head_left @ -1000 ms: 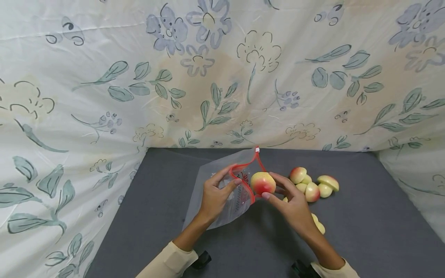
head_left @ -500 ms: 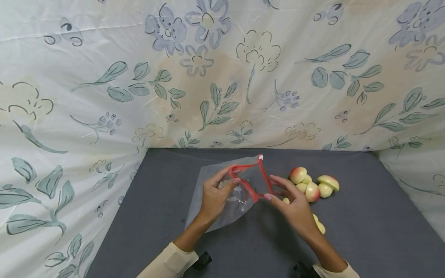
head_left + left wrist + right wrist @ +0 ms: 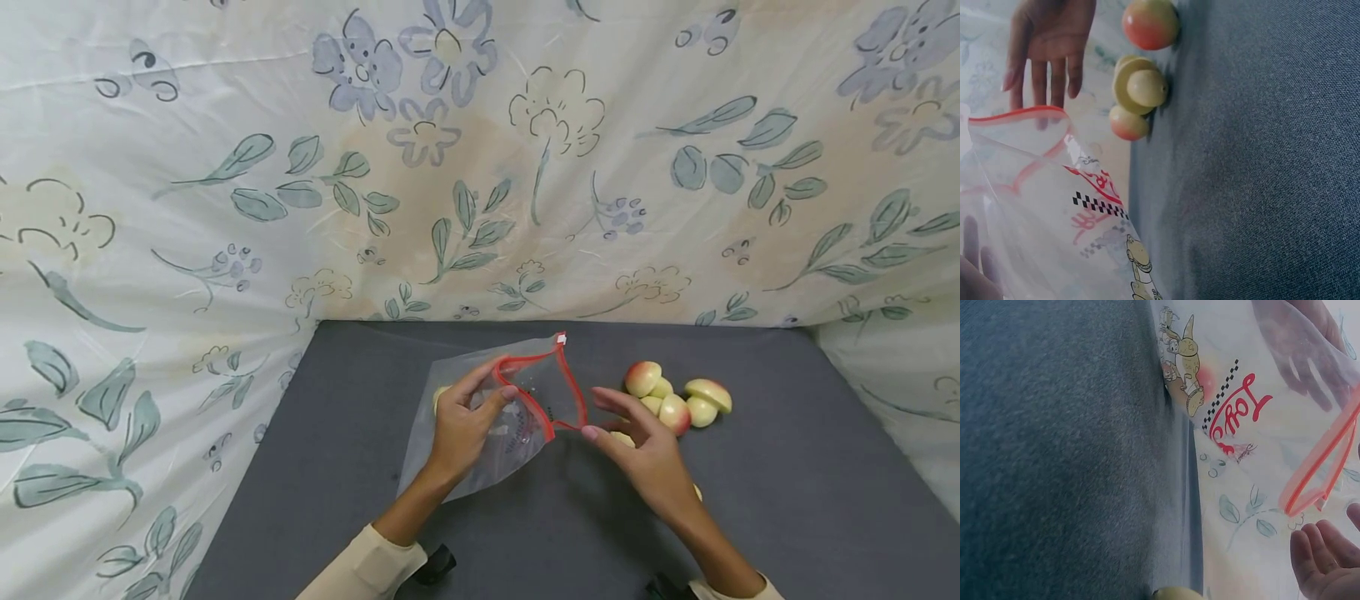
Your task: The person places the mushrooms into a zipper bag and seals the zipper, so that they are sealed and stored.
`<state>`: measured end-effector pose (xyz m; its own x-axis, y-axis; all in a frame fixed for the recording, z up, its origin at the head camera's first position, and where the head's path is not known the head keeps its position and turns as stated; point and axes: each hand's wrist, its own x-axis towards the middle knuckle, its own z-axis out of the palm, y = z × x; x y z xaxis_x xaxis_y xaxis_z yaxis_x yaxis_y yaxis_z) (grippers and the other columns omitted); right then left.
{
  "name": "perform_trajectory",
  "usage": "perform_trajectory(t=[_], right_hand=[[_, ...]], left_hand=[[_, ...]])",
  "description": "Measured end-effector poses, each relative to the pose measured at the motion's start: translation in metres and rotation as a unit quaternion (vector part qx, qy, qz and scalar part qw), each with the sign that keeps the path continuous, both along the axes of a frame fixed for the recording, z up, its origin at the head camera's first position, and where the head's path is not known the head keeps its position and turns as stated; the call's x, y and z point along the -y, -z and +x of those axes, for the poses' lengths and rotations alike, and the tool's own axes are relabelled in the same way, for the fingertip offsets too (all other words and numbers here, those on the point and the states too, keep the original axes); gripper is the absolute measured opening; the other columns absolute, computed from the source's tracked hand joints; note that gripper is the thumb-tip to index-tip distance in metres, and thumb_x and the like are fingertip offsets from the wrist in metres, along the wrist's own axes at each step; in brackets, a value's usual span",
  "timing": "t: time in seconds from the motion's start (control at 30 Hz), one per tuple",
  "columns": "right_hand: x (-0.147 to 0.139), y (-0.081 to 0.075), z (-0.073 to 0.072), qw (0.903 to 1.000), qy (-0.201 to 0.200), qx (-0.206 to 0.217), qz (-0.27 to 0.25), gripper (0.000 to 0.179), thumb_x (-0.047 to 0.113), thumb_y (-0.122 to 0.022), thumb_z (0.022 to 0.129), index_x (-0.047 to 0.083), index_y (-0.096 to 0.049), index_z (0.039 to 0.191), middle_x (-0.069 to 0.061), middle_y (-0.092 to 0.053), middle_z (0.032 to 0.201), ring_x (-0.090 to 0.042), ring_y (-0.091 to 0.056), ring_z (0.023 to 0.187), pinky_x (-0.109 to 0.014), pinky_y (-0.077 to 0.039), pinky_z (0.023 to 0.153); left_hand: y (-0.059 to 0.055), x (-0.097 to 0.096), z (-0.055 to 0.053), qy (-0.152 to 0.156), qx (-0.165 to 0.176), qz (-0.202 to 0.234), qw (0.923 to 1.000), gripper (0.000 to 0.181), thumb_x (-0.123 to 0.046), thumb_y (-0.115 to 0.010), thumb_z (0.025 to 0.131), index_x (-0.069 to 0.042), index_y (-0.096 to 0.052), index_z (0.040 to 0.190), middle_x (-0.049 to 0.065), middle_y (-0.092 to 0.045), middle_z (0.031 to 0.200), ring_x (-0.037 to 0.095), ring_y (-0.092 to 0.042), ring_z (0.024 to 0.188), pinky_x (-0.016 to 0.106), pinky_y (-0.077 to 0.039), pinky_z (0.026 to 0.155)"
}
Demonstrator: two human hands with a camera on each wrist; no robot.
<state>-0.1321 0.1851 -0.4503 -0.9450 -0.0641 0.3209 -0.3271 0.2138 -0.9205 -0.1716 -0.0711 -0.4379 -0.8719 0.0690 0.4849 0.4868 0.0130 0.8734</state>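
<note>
The left grip (image 3: 465, 425) pinches the clear bag (image 3: 517, 437) by its red rim (image 3: 575, 383); its mouth faces the right grip (image 3: 641, 450), empty, fingers parted, just beside it. Fruit pieces (image 3: 674, 414) lie rightward of and beyond that nearer grip, on the desk (image 3: 795, 500).

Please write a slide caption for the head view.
Left hand grips an open, clear bag, right hand beside it.

Cream sleeves (image 3: 367, 562) are worn with small black devices (image 3: 436, 565) alongside.

Pale floral cloth (image 3: 480, 162) behind and beside a dark grey surface (image 3: 540, 525)
</note>
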Motion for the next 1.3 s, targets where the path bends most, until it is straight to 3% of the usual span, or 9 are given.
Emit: perform_trajectory(t=[0.43,0.63,0.8,0.93,1.1,1.3], right_hand=[[-0.02,0.01,0.004,0.9998,0.014,0.012,0.002,0.052,-0.002,-0.079,0.094,0.005,-0.063,0.143,0.009,-0.069,0.132,-0.007,-0.069,0.115,-0.023,-0.059,0.09],[-0.029,0.013,0.008,0.9991,0.021,0.021,0.03,0.052,0.006,-0.079,0.096,0.01,-0.062,0.145,0.009,-0.067,0.134,-0.006,-0.067,0.117,-0.024,-0.059,0.09],[-0.036,0.016,0.009,0.999,0.024,0.019,0.031,0.05,0.004,-0.077,0.097,0.008,-0.062,0.144,0.009,-0.068,0.132,-0.002,-0.066,0.119,-0.022,-0.057,0.092],[-0.042,0.018,0.011,0.9989,0.03,0.019,0.031,0.048,0.005,-0.077,0.098,0.009,-0.062,0.143,0.002,-0.068,0.134,-0.005,-0.066,0.122,-0.021,-0.057,0.093],[-0.048,0.02,0.014,0.998,0.042,0.026,0.04,0.049,0.006,-0.078,0.098,0.01,-0.062,0.143,-0.015,-0.065,0.138,-0.01,-0.065,0.125,-0.018,-0.055,0.093],[-0.057,0.022,0.019,0.9948,0.058,0.045,0.071,0.05,0.011,-0.078,0.098,0.011,-0.062,0.146,-0.016,-0.065,0.139,-0.01,-0.066,0.12,-0.018,-0.055,0.093]], left_hand=[[-0.001,0.0,0.001,0.004,0.0,-0.001,1.0,0.051,-0.012,-0.081,0.095,-0.002,-0.066,0.142,0.021,-0.076,0.121,0.024,-0.071,0.112,0.026,-0.061,0.079],[0.0,0.0,0.001,0.006,0.005,0.0,1.0,0.051,-0.013,-0.081,0.095,0.0,-0.065,0.142,0.015,-0.077,0.122,0.033,-0.07,0.116,0.027,-0.061,0.081],[0.0,0.0,0.002,0.007,0.005,0.0,1.0,0.049,-0.012,-0.08,0.096,-0.005,-0.067,0.142,0.011,-0.077,0.122,0.039,-0.07,0.116,0.029,-0.061,0.079],[0.0,0.0,0.002,0.005,0.003,0.0,1.0,0.049,-0.011,-0.081,0.095,-0.01,-0.068,0.142,0.009,-0.078,0.121,0.041,-0.07,0.115,0.03,-0.062,0.079],[0.0,0.001,0.003,0.005,0.0,-0.005,1.0,0.051,-0.009,-0.081,0.094,0.0,-0.065,0.142,0.01,-0.077,0.122,0.045,-0.07,0.113,0.03,-0.061,0.077],[0.0,0.001,0.004,0.007,0.01,-0.008,0.9999,0.054,-0.012,-0.081,0.095,0.001,-0.063,0.143,0.009,-0.077,0.124,0.041,-0.071,0.116,0.029,-0.061,0.079]])
